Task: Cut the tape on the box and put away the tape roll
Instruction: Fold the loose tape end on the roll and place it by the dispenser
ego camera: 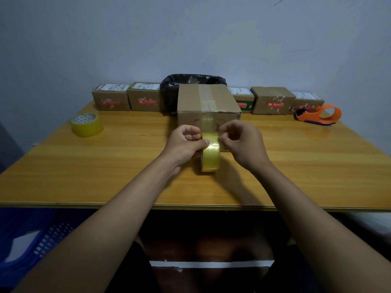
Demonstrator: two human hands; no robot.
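In the middle of the wooden table (296,161), just in front of the big cardboard box (208,102), a tape roll (210,156) stands up on its edge. The roll is round, shiny and see-through yellow. A strip of the same tape runs up from the roll onto the front of the box and over its top, where it looks smooth and glossy along the seam.

The left hand (185,144) curls around the left side of the roll, with its thumb pressed on the tape. The right hand (241,141) is bent close to the right side of the strip, fingers pinched in toward it, but I cannot tell if it really has hold of the tape.

The box is brown and plain, with square corners. The table is orange-brown with a smooth wood grain. On the far left sits another tape roll (87,124), lying flat. On the far right lies an orange tape cutter (319,114) with a big loop handle.
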